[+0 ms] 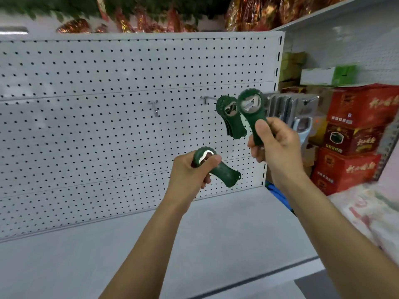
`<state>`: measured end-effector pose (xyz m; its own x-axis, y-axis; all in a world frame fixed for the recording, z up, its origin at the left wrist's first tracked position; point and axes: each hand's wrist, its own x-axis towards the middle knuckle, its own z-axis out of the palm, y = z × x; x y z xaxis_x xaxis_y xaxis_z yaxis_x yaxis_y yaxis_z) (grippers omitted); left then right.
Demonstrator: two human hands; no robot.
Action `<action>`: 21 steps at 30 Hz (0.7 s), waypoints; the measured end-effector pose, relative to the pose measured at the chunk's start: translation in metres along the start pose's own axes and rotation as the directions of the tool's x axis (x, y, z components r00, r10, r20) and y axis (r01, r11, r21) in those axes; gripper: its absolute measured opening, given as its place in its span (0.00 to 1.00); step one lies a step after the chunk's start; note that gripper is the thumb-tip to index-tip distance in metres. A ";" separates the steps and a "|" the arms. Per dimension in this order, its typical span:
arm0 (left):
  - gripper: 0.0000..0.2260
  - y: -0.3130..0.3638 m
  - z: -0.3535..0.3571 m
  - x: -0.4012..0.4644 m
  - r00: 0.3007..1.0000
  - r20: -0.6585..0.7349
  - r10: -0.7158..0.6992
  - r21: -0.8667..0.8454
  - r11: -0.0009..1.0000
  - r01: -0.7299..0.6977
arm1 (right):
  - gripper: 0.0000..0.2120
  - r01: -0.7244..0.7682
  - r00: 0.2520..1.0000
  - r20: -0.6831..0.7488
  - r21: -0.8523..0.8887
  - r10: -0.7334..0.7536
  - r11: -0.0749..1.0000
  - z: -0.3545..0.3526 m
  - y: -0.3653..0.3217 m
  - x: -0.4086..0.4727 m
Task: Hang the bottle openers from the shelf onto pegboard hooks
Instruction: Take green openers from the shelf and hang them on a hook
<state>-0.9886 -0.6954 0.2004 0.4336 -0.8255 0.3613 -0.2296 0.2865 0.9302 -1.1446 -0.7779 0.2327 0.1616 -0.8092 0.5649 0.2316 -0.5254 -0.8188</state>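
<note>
Right hand (274, 143) covers the lower handle of its opener (251, 111). Left hand (192, 169) hides part of its opener (218, 169) head. Right of the pegboard (108, 104), box (362, 108) print is blurred, unreadable

Pegboard (108, 104): pale grey-white w/ regular grid of small black holes. Shelf (108, 255): plain light grey, no pattern. Hooks (155, 107): silver metal.

Bottle opener in right hand (252, 113): dark green body, bumpy dotted rim round the head, shiny silver insert. Bottle opener in left hand (218, 170): same dark green, silver crescent at the head. Hung bottle openers (232, 117): dark green, dotted edge, silver centre.

Stacked boxes (354, 139) at right: red w/ gold lettering, one w/ dark panel. Box above them (328, 75): white & bright green. Packets on top (259, 11): red & gold foil, shiny. Foliage (64, 5): dark green, blurred.
</note>
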 end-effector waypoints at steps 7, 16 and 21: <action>0.05 0.000 0.010 -0.002 0.997 -0.072 0.003 0.006 1.000 -0.003 | 0.11 -0.073 0.995 0.068 -0.002 0.073 0.997 -0.006 0.012 0.017; 0.06 0.003 0.012 -0.001 0.990 -0.139 0.007 0.025 1.000 -0.003 | 0.10 -0.169 0.972 0.163 -0.025 0.171 0.985 0.000 0.025 0.039; 0.07 0.002 0.013 -0.001 0.988 -0.154 -0.002 0.032 0.999 0.008 | 0.10 -0.202 0.962 0.184 -0.030 0.204 0.979 0.003 0.031 0.044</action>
<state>-1.0004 -0.7004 0.2015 0.5630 -0.7416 0.3647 -0.2543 0.2644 0.9303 -1.1274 -0.8284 0.2326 0.3793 -0.8366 0.3953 0.1654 -0.3590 -0.9185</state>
